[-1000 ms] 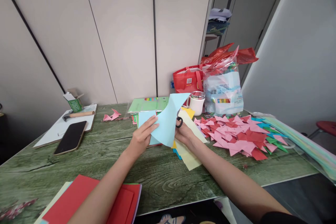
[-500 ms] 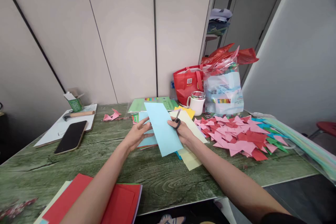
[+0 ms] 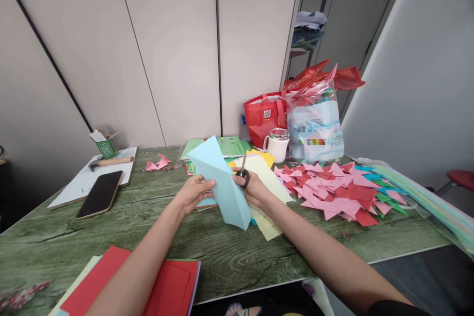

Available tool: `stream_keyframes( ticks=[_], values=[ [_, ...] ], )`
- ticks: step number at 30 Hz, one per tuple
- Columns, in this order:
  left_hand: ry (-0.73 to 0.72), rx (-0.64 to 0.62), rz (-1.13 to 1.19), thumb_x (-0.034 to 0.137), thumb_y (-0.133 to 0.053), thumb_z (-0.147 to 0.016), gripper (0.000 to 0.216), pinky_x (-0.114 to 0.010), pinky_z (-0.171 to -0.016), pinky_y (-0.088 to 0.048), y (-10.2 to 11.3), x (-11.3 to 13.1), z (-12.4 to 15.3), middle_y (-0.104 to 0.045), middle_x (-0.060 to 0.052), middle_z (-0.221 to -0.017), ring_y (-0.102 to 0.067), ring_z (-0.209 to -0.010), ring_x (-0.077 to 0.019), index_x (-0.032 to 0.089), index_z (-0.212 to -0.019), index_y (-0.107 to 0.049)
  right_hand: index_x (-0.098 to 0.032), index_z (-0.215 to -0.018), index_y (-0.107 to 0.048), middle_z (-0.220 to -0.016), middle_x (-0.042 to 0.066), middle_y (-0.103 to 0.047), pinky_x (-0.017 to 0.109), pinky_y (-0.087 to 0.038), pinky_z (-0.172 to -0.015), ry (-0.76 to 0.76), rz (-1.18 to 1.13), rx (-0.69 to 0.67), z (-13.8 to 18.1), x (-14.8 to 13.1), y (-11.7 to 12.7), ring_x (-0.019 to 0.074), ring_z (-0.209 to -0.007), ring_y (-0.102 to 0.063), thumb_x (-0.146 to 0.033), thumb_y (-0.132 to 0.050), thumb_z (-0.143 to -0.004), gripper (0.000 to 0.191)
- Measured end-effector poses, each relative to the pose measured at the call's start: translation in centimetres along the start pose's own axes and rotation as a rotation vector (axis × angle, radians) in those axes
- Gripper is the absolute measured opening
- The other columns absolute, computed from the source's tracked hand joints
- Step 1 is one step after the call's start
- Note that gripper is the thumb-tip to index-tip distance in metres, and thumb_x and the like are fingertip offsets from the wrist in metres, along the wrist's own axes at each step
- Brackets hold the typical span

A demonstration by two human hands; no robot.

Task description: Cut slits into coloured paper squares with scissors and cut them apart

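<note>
A light blue sheet of paper, bent along its length, is held up above the table's middle. My left hand pinches its left edge between thumb and fingers. On the other side, my right hand is closed around dark-handled scissors, blades pointing up, with its fingertips at the paper's right edge. Pale yellow sheets lie beneath and beside my right hand. Part of a paper stack shows under the blue sheet, mostly hidden by it.
Red papers lie at the near left. A phone and a hammer are farther left. Folded pink and red paper pieces are heaped at right. Behind stand a white mug, a red bag and a plastic bag.
My left hand has gone from spread fingers beside the sheet to gripping its left edge. The blue paper has tilted and bent. My right hand with the scissors has shifted slightly left.
</note>
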State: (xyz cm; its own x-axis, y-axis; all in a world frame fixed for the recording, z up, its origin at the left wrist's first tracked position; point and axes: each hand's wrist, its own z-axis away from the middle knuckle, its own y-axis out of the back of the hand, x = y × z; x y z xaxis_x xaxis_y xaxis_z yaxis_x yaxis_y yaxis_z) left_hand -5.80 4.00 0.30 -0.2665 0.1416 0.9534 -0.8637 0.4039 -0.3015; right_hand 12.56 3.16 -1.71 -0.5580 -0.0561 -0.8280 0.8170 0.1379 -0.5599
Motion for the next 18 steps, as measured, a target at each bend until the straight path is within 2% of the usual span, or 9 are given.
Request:
stream_keyframes(
  ticks=[3, 8, 11, 13, 17, 18],
  values=[
    [-0.04, 0.06, 0.058, 0.018, -0.067, -0.065, 0.022, -0.026, -0.064, -0.049, 0.2, 0.9, 0.2, -0.067, -0.008, -0.081, -0.061, -0.067, -0.0137, 0.011, -0.086, -0.061, -0.016, -0.088, -0.056, -0.07, 0.0, -0.064, 0.027, -0.048, -0.062, 0.104, -0.021, 0.175, -0.8, -0.2, 0.8, 0.0124, -0.06, -0.059, -0.023, -0.075, -0.048, 0.045],
    [-0.087, -0.056, 0.065, 0.02, -0.063, -0.07, 0.028, -0.031, -0.066, -0.051, -0.3, 1.6, 0.8, -0.067, -0.007, -0.087, -0.062, -0.07, -0.0157, 0.015, -0.097, -0.058, -0.017, -0.087, -0.055, -0.071, -0.001, -0.061, 0.026, -0.045, -0.062, 0.314, 0.078, 0.374, -1.2, -0.7, 1.7, 0.0118, -0.061, -0.056, -0.027, -0.074, -0.048, 0.045],
    [-0.061, -0.075, -0.021, 0.023, -0.065, -0.067, 0.032, -0.033, -0.063, -0.051, -0.6, 1.6, 0.8, -0.067, -0.008, -0.084, -0.063, -0.067, -0.0174, 0.014, -0.098, -0.058, -0.017, -0.087, -0.055, -0.063, -0.004, -0.056, 0.024, -0.042, -0.056, 0.383, 0.171, 0.423, -1.0, -0.8, 1.5, 0.0095, -0.055, -0.052, -0.03, -0.074, -0.048, 0.045],
    [-0.089, 0.005, -0.077, 0.025, -0.067, -0.064, 0.035, -0.03, -0.058, -0.05, -0.5, 1.7, 0.7, -0.067, -0.008, -0.079, -0.062, -0.062, -0.0162, 0.013, -0.095, -0.059, -0.017, -0.086, -0.055, -0.058, -0.006, -0.053, 0.022, -0.04, -0.053, 0.419, 0.229, 0.444, -0.9, -0.9, 1.4, 0.0082, -0.052, -0.049, -0.031, -0.073, -0.048, 0.044],
    [-0.2, 0.308, -0.22, 0.03, -0.071, -0.057, 0.031, -0.02, -0.042, -0.043, 0.6, 2.5, 0.6, -0.066, -0.003, -0.062, -0.056, -0.048, -0.0113, 0.012, -0.082, -0.064, -0.017, -0.086, -0.054, -0.059, -0.004, -0.054, 0.022, -0.039, -0.052, 0.495, 0.281, 0.49, -1.0, -1.4, 1.8, 0.009, -0.051, -0.049, -0.032, -0.073, -0.048, 0.045],
    [-0.218, 0.34, -0.239, 0.031, -0.071, -0.056, 0.031, -0.02, -0.041, -0.042, 0.9, 2.7, 0.6, -0.065, -0.003, -0.06, -0.055, -0.047, -0.0116, 0.011, -0.079, -0.064, -0.017, -0.087, -0.053, -0.06, -0.003, -0.055, 0.023, -0.039, -0.05, 0.512, 0.291, 0.495, -1.0, -1.6, 2.0, 0.0095, -0.051, -0.05, -0.032, -0.072, -0.049, 0.045]
  ],
)
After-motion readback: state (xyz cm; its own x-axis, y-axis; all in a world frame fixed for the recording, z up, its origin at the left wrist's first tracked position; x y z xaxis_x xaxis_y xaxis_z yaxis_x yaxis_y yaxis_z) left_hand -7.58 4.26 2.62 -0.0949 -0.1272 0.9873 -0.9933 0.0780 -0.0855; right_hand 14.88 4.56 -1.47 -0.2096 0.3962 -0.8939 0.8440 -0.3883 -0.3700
